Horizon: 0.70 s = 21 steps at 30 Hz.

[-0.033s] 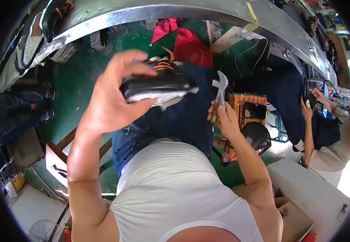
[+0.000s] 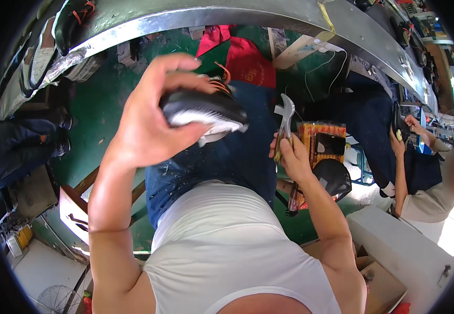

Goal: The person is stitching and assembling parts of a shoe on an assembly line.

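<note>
My left hand (image 2: 139, 118) grips a black shoe (image 2: 201, 104) at one end, thumb on the white underside and fingers over the top. The shoe has orange laces and is held tilted above my lap, its far end pointing right and downward. In my right hand (image 2: 294, 157) is a pair of lasting pincers (image 2: 286, 118), held by the handles with the curved metal jaws upward. The pincers are apart from the shoe, to its right. My fingers partly cover the handles.
A metal-edged bench (image 2: 185, 20) curves across the far side, with shoes (image 2: 42, 57) at its left. Red cloth (image 2: 250, 60) hangs beyond my knees. A phone (image 2: 330, 144) lies on a patterned surface at right. A co-worker (image 2: 421, 172) there holds a black shoe.
The shoe has turned in my left hand, its right end dropping and more of the white underside showing. That hand has risen slightly. My right hand and the pincers look nearly still.
</note>
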Each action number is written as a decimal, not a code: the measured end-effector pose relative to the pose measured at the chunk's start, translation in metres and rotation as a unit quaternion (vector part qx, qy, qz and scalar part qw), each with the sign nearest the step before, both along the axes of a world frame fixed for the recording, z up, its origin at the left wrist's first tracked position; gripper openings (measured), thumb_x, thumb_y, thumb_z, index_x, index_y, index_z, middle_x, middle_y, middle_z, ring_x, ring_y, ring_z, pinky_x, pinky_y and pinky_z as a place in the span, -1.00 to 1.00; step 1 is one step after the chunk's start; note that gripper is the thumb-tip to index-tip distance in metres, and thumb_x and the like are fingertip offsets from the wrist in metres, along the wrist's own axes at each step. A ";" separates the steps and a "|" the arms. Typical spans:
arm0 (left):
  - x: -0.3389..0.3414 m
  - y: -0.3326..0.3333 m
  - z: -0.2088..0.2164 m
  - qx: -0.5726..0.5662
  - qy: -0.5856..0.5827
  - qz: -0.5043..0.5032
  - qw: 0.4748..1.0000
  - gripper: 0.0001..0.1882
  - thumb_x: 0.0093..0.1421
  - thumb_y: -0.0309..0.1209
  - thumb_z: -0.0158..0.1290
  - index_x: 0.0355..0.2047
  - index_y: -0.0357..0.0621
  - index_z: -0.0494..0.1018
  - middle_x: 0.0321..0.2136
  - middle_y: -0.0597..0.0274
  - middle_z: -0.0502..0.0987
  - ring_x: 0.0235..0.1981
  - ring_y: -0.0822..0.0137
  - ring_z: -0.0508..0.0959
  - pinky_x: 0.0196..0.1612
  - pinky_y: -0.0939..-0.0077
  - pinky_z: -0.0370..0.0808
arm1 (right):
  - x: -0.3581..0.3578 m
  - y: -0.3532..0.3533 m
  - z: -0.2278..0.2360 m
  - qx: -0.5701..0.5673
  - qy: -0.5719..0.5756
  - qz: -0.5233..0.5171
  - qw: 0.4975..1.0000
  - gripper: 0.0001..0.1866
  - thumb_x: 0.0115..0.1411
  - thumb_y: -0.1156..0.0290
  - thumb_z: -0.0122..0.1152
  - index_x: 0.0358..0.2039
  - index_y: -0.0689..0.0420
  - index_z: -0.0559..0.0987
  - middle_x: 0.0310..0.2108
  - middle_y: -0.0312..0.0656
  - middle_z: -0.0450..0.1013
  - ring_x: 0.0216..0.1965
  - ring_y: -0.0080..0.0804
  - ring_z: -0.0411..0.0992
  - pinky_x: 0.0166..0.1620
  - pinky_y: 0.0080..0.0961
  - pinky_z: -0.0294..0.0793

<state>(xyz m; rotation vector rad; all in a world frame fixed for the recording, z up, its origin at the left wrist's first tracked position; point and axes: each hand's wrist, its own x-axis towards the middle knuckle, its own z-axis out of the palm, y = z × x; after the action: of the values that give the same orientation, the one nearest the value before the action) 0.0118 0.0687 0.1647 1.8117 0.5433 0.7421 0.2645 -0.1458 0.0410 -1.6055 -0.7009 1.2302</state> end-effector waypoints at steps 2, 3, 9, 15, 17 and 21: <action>0.036 0.004 0.000 -0.147 -0.032 0.010 0.989 -0.15 -0.10 -0.66 0.34 0.20 -0.23 0.17 -0.20 0.04 0.57 -0.16 0.31 0.61 -0.09 0.47 0.56 | 0.003 -0.003 -0.004 -0.005 0.018 0.001 1.000 -0.69 0.39 0.29 0.05 -0.07 0.31 0.47 -0.36 -0.23 0.50 -0.36 -0.54 0.49 -0.25 -0.56 0.46; 0.055 0.013 -0.013 -0.196 0.039 0.034 0.979 -0.12 -0.08 -0.51 0.39 0.23 -0.25 0.16 -0.15 0.01 0.57 -0.14 0.31 0.60 -0.06 0.45 0.55 | 0.003 -0.004 -0.005 -0.024 -0.012 0.031 0.999 -0.71 0.36 0.32 0.08 -0.07 0.31 0.47 -0.36 -0.23 0.50 -0.35 -0.54 0.49 -0.25 -0.56 0.46; 0.034 -0.035 -0.141 -0.050 0.217 -0.017 0.975 -0.22 0.12 -0.33 0.30 0.30 -0.28 0.22 -0.05 -0.12 0.57 -0.10 0.24 0.59 -0.03 0.45 0.50 | 0.007 -0.006 0.018 -0.091 -0.129 0.213 0.964 -0.59 0.26 0.39 0.16 0.10 0.22 0.44 -0.34 -0.06 0.51 -0.28 -0.21 0.51 -0.13 -0.34 0.47; 0.008 -0.065 -0.143 -0.007 0.199 0.172 0.965 -0.84 0.20 -0.52 0.15 -0.23 -0.31 0.61 -0.31 -0.06 0.63 -0.26 -0.02 0.64 -0.21 0.35 0.56 | -0.001 0.020 0.046 -0.078 -0.139 0.360 0.919 -0.45 0.21 0.39 0.16 0.21 0.24 0.36 -0.25 0.08 0.48 -0.21 -0.02 0.47 -0.09 -0.25 0.44; 0.015 -0.068 -0.142 0.013 0.163 0.174 0.971 -0.88 0.19 -0.52 0.16 -0.28 -0.31 0.60 -0.34 -0.05 0.62 -0.30 0.00 0.63 -0.25 0.34 0.55 | 0.000 0.038 0.053 -0.074 -0.141 0.385 0.909 -0.45 0.22 0.39 0.16 0.21 0.26 0.35 -0.28 0.06 0.48 -0.24 -0.05 0.48 -0.13 -0.25 0.45; 0.020 -0.079 -0.136 0.029 0.126 0.179 0.975 -0.92 0.17 -0.54 0.18 -0.46 -0.29 0.56 -0.45 0.01 0.57 -0.43 0.05 0.58 -0.32 0.34 0.51 | 0.003 0.066 0.059 -0.228 -0.007 0.421 0.878 -0.60 0.22 0.36 0.17 0.02 0.29 0.45 -0.39 -0.02 0.50 -0.35 -0.14 0.50 -0.28 -0.30 0.47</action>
<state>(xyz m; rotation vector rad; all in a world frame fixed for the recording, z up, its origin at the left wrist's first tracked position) 0.0318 -0.0101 0.0282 1.8971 1.0441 0.7767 0.2675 -0.0793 0.1000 -1.7272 -1.2657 2.1388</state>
